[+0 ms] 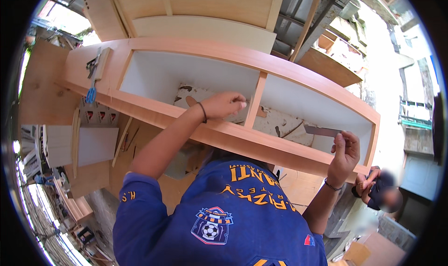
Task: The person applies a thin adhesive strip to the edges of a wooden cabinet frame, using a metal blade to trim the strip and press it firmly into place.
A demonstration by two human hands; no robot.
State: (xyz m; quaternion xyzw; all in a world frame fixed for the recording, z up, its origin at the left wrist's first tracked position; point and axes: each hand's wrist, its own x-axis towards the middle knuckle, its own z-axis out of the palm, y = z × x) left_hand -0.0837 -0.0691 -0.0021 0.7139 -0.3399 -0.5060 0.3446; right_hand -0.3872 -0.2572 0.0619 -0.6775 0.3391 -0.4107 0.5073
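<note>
A long wooden frame point(214, 131) with pinkish wood-grain facing and white inner walls lies across in front of me. A crosspiece point(256, 100) splits it into two openings. Above the left opening, close to the crosspiece, my left hand point(223, 105) is closed with its fingertips pinched; whatever they hold, if anything, is too small to make out. My right hand point(346, 154) is at the near rim of the right opening. Its thumb and fingers pinch a flat grey metal blade point(322, 131), which points left over the opening.
Blue-handled scissors point(91, 93) and a wooden block point(102, 63) lie on the frame's left end. Large plywood panels point(200, 2) stand beyond it. Another person point(380, 189) is at the right. White boards point(97, 147) and wood strips are at the left.
</note>
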